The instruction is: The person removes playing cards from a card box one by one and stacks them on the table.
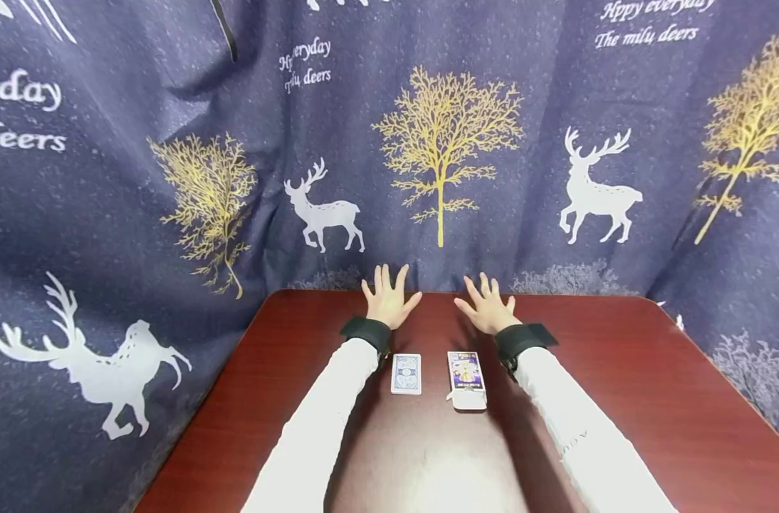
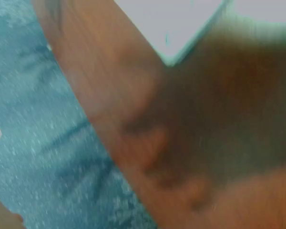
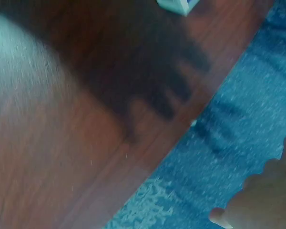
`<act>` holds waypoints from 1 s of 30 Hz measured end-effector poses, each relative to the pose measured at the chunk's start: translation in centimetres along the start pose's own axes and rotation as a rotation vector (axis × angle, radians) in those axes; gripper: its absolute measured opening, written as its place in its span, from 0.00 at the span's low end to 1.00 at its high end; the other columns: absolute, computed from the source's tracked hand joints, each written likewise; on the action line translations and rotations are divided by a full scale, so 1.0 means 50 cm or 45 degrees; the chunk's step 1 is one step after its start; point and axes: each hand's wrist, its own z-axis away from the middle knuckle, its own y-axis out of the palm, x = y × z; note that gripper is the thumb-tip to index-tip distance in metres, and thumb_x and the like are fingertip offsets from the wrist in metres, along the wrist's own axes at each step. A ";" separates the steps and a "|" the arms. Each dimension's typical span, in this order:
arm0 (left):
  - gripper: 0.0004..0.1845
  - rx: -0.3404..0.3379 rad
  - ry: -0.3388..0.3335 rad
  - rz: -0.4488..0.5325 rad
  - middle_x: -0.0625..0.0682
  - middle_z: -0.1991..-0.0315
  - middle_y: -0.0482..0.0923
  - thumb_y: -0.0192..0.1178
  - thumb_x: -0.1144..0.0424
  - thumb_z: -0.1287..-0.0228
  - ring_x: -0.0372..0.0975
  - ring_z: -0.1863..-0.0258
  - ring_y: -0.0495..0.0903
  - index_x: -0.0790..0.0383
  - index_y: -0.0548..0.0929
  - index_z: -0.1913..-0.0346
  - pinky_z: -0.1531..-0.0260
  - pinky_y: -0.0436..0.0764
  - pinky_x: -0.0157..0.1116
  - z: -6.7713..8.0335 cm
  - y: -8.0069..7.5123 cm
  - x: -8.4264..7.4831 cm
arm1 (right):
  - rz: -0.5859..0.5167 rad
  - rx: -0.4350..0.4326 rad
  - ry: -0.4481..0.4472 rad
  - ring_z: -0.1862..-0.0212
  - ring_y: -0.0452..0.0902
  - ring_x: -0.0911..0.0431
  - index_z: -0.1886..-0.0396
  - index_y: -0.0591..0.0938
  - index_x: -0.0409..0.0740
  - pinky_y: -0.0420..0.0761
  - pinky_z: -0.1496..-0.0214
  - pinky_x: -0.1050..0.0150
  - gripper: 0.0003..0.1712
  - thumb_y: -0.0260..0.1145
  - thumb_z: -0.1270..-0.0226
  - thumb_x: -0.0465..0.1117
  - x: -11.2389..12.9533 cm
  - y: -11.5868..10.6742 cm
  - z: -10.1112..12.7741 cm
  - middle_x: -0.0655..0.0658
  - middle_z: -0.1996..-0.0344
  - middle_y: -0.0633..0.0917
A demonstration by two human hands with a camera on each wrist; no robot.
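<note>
Both hands are up off the table, fingers spread wide, holding nothing. Left hand and right hand hover side by side over the far edge of the table, palms down, fingers pointing at the deer curtain. The wrist views are blurry; the right one shows a spread hand's shadow on the wood, and a bit of the hand out past the table edge over the cloth.

The things nearest the fingers sit behind them, back toward the wrists: a deck with a blue back lies just inside the left wristband, and a card box with a colourful printed face lies just inside the right wristband. The two are near each other but apart, with a strip of bare wood between.

If I had to guess, this is a ready pose with nothing gripped yet. To pick up either one well, I'd pull the hand back toward the body and come down from above, thumb on one long edge and fingers on the other, so the deck stays square instead of fanning out.

Container-wise: the box's flap end points toward the person and looks pale, maybe open, but I can't tell if anything's inside. The deck is outside it.
</note>
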 end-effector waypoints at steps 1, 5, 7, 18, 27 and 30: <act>0.38 0.034 -0.008 0.037 0.66 0.25 0.48 0.48 0.37 0.32 0.56 0.24 0.42 0.47 0.52 0.25 0.33 0.46 0.66 0.010 0.000 -0.004 | -0.010 0.012 -0.013 0.24 0.30 0.34 0.22 0.44 0.52 0.40 0.35 0.24 0.42 0.40 0.27 0.66 0.003 0.005 0.007 0.35 0.23 0.37; 0.33 0.086 0.038 0.132 0.66 0.30 0.56 0.50 0.42 0.31 0.56 0.26 0.48 0.54 0.62 0.29 0.35 0.50 0.65 0.067 0.002 -0.030 | -0.052 0.029 -0.086 0.24 0.34 0.35 0.23 0.50 0.46 0.44 0.35 0.25 0.41 0.43 0.26 0.63 0.012 0.025 0.048 0.33 0.24 0.40; 0.25 0.073 0.082 0.171 0.64 0.38 0.69 0.51 0.46 0.31 0.55 0.33 0.60 0.57 0.72 0.39 0.39 0.57 0.60 0.106 0.002 -0.047 | -0.045 0.033 -0.159 0.25 0.44 0.32 0.25 0.57 0.40 0.52 0.36 0.26 0.38 0.47 0.25 0.58 0.011 0.033 0.075 0.29 0.25 0.47; 0.06 -0.081 0.304 0.279 0.49 0.75 0.83 0.59 0.61 0.40 0.43 0.71 0.81 0.56 0.85 0.70 0.69 0.76 0.37 0.287 -0.014 -0.133 | -0.091 -0.004 -0.636 0.46 0.78 0.34 0.43 0.79 0.36 0.78 0.48 0.46 0.27 0.58 0.45 0.22 0.001 0.068 0.154 0.24 0.44 0.77; 0.03 -0.138 0.426 0.218 0.48 0.79 0.79 0.62 0.64 0.43 0.40 0.76 0.80 0.57 0.83 0.73 0.74 0.75 0.35 0.316 -0.002 -0.149 | 0.016 0.083 -0.732 0.53 0.82 0.34 0.40 0.80 0.48 0.81 0.56 0.47 0.28 0.64 0.41 0.27 -0.015 0.070 0.156 0.22 0.38 0.69; 0.04 -0.106 0.413 0.208 0.47 0.81 0.77 0.63 0.64 0.45 0.39 0.78 0.79 0.56 0.81 0.75 0.77 0.74 0.34 0.323 0.006 -0.155 | 0.127 0.092 -0.772 0.59 0.84 0.38 0.38 0.78 0.53 0.79 0.70 0.54 0.31 0.66 0.42 0.29 -0.015 0.064 0.162 0.24 0.36 0.69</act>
